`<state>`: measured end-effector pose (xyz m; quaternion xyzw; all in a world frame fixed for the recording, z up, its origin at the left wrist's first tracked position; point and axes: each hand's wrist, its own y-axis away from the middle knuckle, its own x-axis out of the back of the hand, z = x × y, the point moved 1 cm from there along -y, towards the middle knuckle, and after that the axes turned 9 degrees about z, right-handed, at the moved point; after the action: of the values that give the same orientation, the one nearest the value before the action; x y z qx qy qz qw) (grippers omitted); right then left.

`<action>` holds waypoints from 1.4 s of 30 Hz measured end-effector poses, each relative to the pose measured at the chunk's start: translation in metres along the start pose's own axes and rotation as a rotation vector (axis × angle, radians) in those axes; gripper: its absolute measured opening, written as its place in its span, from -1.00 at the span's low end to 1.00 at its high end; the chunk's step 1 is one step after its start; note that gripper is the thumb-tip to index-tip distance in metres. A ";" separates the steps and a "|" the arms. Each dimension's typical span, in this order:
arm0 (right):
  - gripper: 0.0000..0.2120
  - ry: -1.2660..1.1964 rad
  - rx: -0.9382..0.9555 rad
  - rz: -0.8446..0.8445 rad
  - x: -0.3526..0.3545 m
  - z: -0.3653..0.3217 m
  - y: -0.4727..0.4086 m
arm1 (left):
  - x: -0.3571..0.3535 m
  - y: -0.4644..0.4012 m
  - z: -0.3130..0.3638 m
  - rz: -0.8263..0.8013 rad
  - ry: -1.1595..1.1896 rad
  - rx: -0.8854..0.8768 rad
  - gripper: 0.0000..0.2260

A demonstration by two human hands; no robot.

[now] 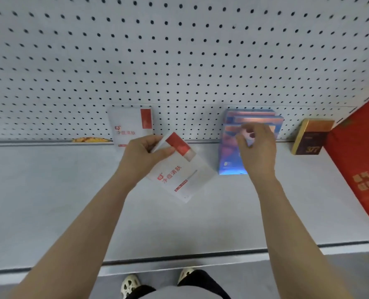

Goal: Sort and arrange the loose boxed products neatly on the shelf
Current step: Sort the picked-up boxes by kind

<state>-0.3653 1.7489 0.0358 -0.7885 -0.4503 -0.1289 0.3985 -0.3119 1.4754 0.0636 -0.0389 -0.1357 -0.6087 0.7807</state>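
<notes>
My left hand (145,154) grips the top corner of a white box with a red patch and red lettering (180,173), held tilted above the grey shelf (60,201). A matching white box (131,126) stands upright against the pegboard just behind it. My right hand (258,149) pinches the top edge of the front blue iridescent box (231,160), which stands in a row of similar blue boxes (252,116) at the back of the shelf.
A gold and brown box (310,137) stands at the back right beside a large red carton (360,165). A yellow packet (90,139) peeks from the gap behind the shelf. The perforated pegboard (179,50) backs the shelf. My shoes (129,284) show below its front edge.
</notes>
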 end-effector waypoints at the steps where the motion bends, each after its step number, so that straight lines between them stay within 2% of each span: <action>1: -0.80 -0.080 0.013 -0.143 -0.003 -0.023 0.004 | 0.003 0.001 0.001 -0.012 0.005 -0.008 -0.88; 4: -0.79 -0.282 -0.085 -0.749 -0.020 -0.074 0.024 | 0.016 0.003 0.000 -0.023 0.008 -0.052 -0.87; 6: -0.81 -0.319 -0.028 -0.891 -0.033 -0.089 0.034 | 0.029 0.003 -0.007 -0.012 0.005 -0.067 -0.85; 9: -0.86 -0.358 -0.034 -0.857 -0.054 -0.099 0.042 | 0.052 0.001 -0.025 0.055 0.021 -0.060 -0.63; 12: -0.86 -0.380 -0.129 -0.778 -0.075 -0.108 0.047 | 0.078 -0.003 -0.047 0.251 0.001 -0.014 -0.48; 15: -0.81 -0.443 -0.221 -0.705 -0.097 -0.121 0.050 | 0.094 -0.006 -0.071 0.258 -0.054 0.067 -0.52; 21: -0.81 -0.361 -0.200 -0.617 -0.135 -0.135 0.066 | 0.092 -0.016 -0.110 0.155 -0.169 0.162 -0.54; 26: -0.42 -0.243 -0.072 -0.479 -0.148 -0.136 0.069 | 0.085 -0.022 -0.120 0.109 -0.202 0.162 -0.59; 28: -0.36 -0.213 -0.040 -0.448 -0.152 -0.138 0.069 | 0.084 -0.022 -0.119 0.116 -0.195 0.150 -0.61; 42: -0.38 -0.102 0.023 -0.434 -0.173 -0.133 0.074 | 0.090 -0.024 -0.120 0.160 -0.304 0.143 -0.57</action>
<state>-0.3814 1.5243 -0.0132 -0.6741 -0.6304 -0.1664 0.3472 -0.2951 1.3577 -0.0312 -0.0853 -0.2914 -0.5207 0.7979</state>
